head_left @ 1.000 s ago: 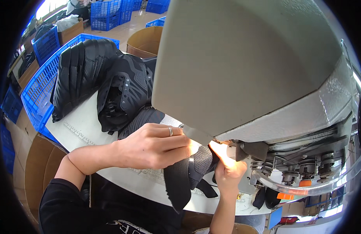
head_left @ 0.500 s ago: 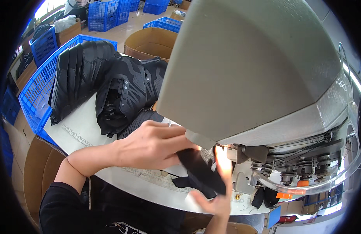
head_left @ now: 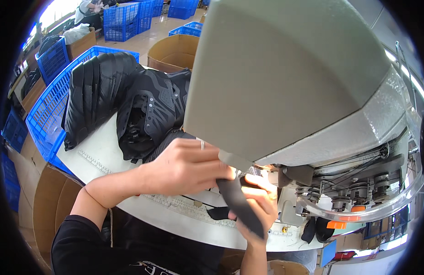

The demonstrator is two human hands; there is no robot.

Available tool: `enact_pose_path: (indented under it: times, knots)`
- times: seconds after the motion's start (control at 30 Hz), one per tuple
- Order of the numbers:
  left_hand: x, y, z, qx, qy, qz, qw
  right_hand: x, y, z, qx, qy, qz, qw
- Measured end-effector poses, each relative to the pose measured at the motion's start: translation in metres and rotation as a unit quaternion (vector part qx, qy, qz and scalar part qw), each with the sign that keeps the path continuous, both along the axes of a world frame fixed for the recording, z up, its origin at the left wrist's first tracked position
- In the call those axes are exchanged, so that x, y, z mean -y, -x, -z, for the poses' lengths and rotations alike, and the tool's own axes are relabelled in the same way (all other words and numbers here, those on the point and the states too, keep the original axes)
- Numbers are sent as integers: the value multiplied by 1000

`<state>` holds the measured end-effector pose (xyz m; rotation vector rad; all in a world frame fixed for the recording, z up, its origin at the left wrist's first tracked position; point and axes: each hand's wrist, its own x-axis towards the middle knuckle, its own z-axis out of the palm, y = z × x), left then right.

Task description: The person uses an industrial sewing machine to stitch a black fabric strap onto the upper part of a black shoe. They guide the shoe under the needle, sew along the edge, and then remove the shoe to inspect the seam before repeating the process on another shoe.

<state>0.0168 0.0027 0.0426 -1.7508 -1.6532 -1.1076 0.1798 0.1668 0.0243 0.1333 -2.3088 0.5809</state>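
Observation:
Under the head of a grey-green industrial sewing machine, both hands hold a dark strip-like piece of shoe material. My left hand, wearing a ring, has its fingers closed at the strip's upper end beside the needle area. From below, my right hand curls its fingers round the piece's right side. The strip slants down between them and is slightly blurred. Another black flap sticks out to its left. The machine head hides the needle and some fingertips.
Stacked black shoe uppers lie on the white table at left. A blue crate and a cardboard box stand beyond. Thread tension discs and a clear curved tube are at right. A person is far off.
My right hand has risen toward the needle area, and its fingers have closed on the piece. The left hand stays near the same spot. The view has shifted slightly.

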Motion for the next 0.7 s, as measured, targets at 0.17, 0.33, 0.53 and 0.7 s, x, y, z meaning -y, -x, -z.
enact_pose_path:
  times: [0.17, 0.33, 0.53, 0.7]
  knots:
    - [-1, -10, 3, -86, -5, -28, 996, -1, -2, 0, -13, -10, -25, 1000]
    - [-3, -14, 2, -95, -11, -31, 995, -17, -12, 13, 45, 79, -87, 992]
    - [-5, -17, 7, -76, -22, -46, 996, -19, -7, 2, 29, 27, -73, 997]
    - [-2, -7, 9, -69, -35, -14, 997, -29, -5, -6, -9, -37, -45, 998]
